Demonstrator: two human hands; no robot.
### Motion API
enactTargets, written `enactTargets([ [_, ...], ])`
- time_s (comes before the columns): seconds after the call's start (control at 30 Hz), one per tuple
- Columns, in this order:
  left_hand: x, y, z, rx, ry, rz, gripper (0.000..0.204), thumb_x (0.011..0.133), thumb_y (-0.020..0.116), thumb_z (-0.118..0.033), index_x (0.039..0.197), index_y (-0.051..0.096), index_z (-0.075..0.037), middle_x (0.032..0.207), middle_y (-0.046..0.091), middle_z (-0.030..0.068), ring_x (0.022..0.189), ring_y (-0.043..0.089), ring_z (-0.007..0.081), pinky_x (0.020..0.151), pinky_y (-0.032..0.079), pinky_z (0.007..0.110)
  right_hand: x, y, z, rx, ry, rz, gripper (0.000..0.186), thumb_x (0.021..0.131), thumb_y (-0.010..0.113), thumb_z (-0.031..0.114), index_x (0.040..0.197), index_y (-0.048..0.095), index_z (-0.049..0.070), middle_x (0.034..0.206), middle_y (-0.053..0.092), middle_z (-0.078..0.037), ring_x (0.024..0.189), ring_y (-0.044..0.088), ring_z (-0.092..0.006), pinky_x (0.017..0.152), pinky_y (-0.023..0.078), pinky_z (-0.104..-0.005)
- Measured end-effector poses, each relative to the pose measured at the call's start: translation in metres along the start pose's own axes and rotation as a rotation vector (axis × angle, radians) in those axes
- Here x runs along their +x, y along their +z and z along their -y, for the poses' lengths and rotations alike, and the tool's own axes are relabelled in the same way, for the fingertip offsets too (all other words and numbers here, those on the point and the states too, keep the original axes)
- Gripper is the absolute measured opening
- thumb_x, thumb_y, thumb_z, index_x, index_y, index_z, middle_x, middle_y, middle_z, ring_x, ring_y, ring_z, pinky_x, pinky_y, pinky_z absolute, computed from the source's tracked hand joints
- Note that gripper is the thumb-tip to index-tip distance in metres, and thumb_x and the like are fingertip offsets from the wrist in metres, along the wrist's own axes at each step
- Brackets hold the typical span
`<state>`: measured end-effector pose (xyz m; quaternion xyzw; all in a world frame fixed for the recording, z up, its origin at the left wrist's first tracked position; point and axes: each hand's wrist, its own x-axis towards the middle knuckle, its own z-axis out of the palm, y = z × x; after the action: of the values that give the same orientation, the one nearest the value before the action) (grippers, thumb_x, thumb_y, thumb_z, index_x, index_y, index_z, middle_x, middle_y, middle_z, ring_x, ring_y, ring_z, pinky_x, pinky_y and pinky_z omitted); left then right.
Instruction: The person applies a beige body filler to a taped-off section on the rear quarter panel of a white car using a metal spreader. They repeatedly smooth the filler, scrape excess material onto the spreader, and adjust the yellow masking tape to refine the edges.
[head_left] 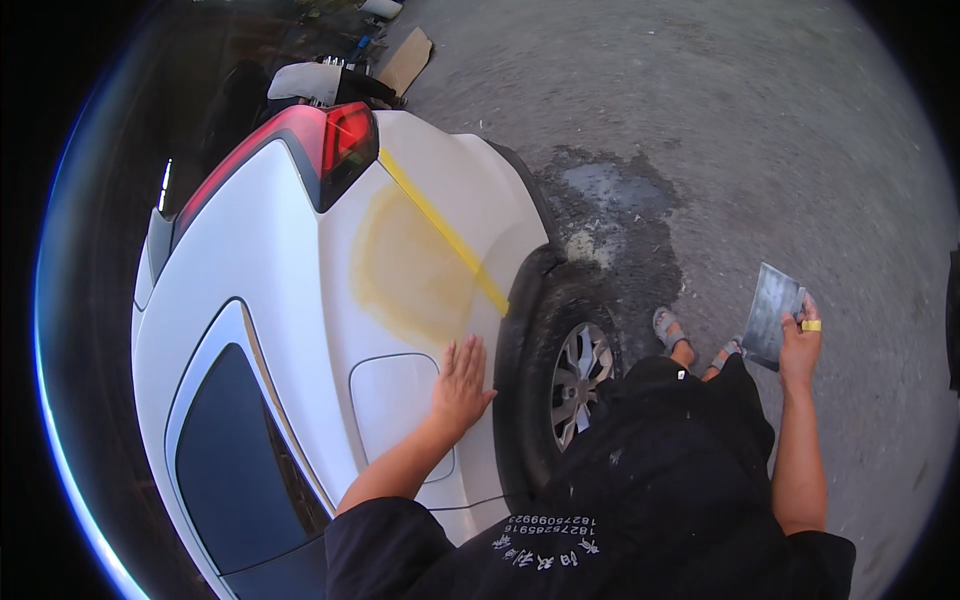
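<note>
My left hand [461,390] lies flat with its fingers stretched out on the white car's rear side panel [480,350]. It is between the fuel flap [398,400] and the black wheel arch. Just beyond my fingertips is a dull sanded patch [410,265] with a yellowish rim. A strip of yellow tape [440,226] runs from the red tail light to the wheel arch. Off to the right, away from the car, my right hand [802,345] grips a grey rectangular sheet, apparently sandpaper [768,318], by its edge. A yellow band [811,325] wraps one finger.
The rear wheel [580,375] stands below the panel, close to my legs and sandalled feet [672,328]. A wet patch [620,200] darkens the grey ground [780,120] beside it. Past the tail light [348,140] are a brown board [406,62] and some clutter, partly in shadow.
</note>
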<state>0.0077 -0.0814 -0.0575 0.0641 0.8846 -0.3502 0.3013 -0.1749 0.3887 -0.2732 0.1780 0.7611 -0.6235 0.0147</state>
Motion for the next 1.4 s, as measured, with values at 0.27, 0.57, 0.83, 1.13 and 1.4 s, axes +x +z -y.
enactTargets([
  [0.27, 0.036, -0.024, 0.088, -0.157, -0.426, -0.128, 0.081, 0.09, 0.038, -0.057, 0.147, 0.018, -0.002, 0.155, 0.012, 0.0111, 0.144, 0.005, 0.0235, 0.115, 0.0, 0.046, 0.004, 0.007, 0.003, -0.002, 0.002, 0.011, 0.046, 0.087, 0.059, 0.007, 0.131, 0.047, 0.001, 0.103, 0.056, -0.004, 0.091, 0.052, -0.0109, 0.083, 0.042, -0.0249],
  [0.57, 0.055, -0.035, 0.126, -0.082, -0.585, -0.199, 0.084, 0.09, 0.038, -0.058, 0.147, 0.017, 0.0, 0.155, 0.012, 0.0132, 0.144, 0.003, 0.0255, 0.115, -0.001, 0.045, -0.002, 0.011, 0.011, 0.075, -0.003, 0.043, 0.044, 0.088, 0.057, 0.003, 0.131, 0.047, 0.0, 0.104, 0.056, -0.003, 0.092, 0.053, -0.0106, 0.083, 0.042, -0.0245],
  [0.83, 0.031, -0.003, 0.025, -0.127, -0.216, -0.038, 0.085, 0.089, 0.034, -0.062, 0.145, 0.022, 0.0, 0.154, 0.015, 0.0139, 0.144, 0.005, 0.0263, 0.116, 0.001, 0.045, 0.0, 0.015, 0.007, 0.019, -0.01, 0.052, 0.044, 0.088, 0.057, 0.004, 0.131, 0.047, -0.001, 0.113, 0.057, -0.006, 0.098, 0.054, -0.0129, 0.088, 0.043, -0.0268],
  [1.13, -0.016, 0.001, -0.007, -0.133, -0.053, 0.03, 0.085, 0.087, 0.039, -0.062, 0.145, 0.025, -0.002, 0.154, 0.018, 0.011, 0.144, 0.008, 0.0241, 0.116, 0.001, 0.045, 0.003, 0.016, 0.01, -0.008, -0.002, 0.05, 0.045, 0.088, 0.057, 0.004, 0.132, 0.046, -0.001, 0.117, 0.057, -0.009, 0.104, 0.054, -0.0147, 0.091, 0.042, -0.028],
  [1.4, 0.02, -0.032, 0.142, -0.048, -0.556, -0.2, 0.081, 0.091, 0.037, -0.058, 0.147, 0.018, -0.003, 0.156, 0.012, 0.0086, 0.144, 0.005, 0.0214, 0.116, 0.001, 0.045, -0.001, 0.023, 0.013, -0.011, -0.031, 0.12, 0.048, 0.088, 0.058, 0.006, 0.133, 0.044, -0.001, 0.119, 0.054, -0.007, 0.104, 0.051, -0.014, 0.092, 0.04, -0.027],
])
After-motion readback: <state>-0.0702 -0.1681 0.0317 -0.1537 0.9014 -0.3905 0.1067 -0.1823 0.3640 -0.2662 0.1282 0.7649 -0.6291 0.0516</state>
